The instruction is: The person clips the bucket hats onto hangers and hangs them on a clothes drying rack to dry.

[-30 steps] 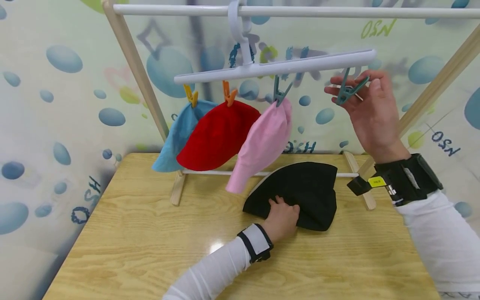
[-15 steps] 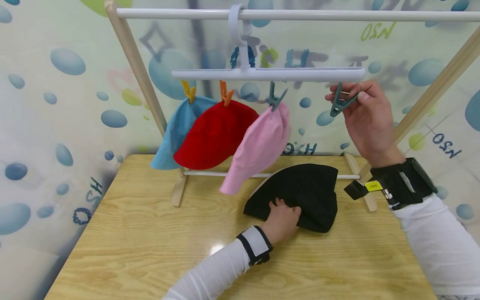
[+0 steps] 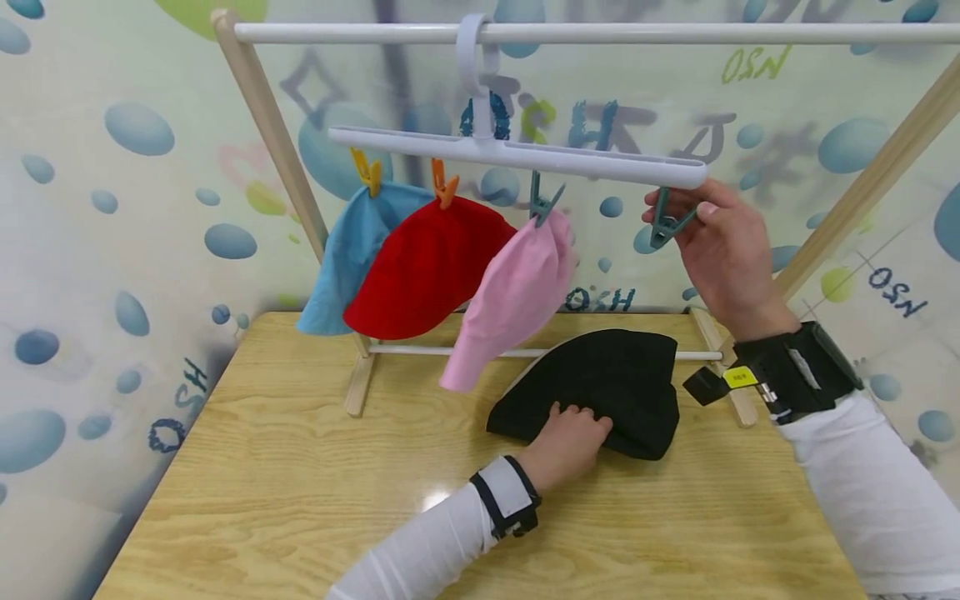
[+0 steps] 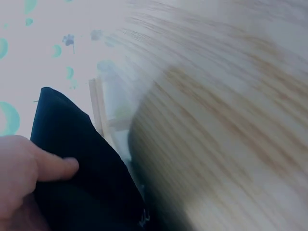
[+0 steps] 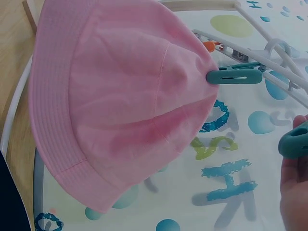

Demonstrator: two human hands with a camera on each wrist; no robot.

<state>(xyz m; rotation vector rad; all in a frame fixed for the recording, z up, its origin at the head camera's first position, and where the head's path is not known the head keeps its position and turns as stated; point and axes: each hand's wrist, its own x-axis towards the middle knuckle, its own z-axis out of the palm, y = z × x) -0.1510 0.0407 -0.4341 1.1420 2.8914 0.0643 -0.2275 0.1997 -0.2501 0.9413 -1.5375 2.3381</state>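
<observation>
My left hand (image 3: 567, 446) grips the lower edge of a black bucket hat (image 3: 626, 387) lying folded on the table. In the left wrist view, the thumb presses on the hat's dark cloth (image 4: 82, 144); the other fingers are largely hidden. My right hand (image 3: 727, 250) is raised under the right end of a white hanger (image 3: 525, 157). Thumb and fingers pinch a dark green clothespin (image 3: 666, 223) that hangs from the hanger with nothing in its tip. To its left, another green clothespin (image 3: 542, 204) bites the crown of a pink bucket hat (image 3: 517, 287).
A red hat (image 3: 427, 275) hangs by an orange clothespin (image 3: 444, 187), and a light blue hat (image 3: 341, 258) by a yellow one. The hanger hooks over the white rail (image 3: 675, 33) of a wooden-legged rack. Behind stands a patterned wall (image 3: 142, 208); below is the wooden table (image 3: 300, 483).
The hanger's right end has swung down, with the right hand and its clothespin moving lower and to the left. The left hand has shifted slightly on the black hat.
</observation>
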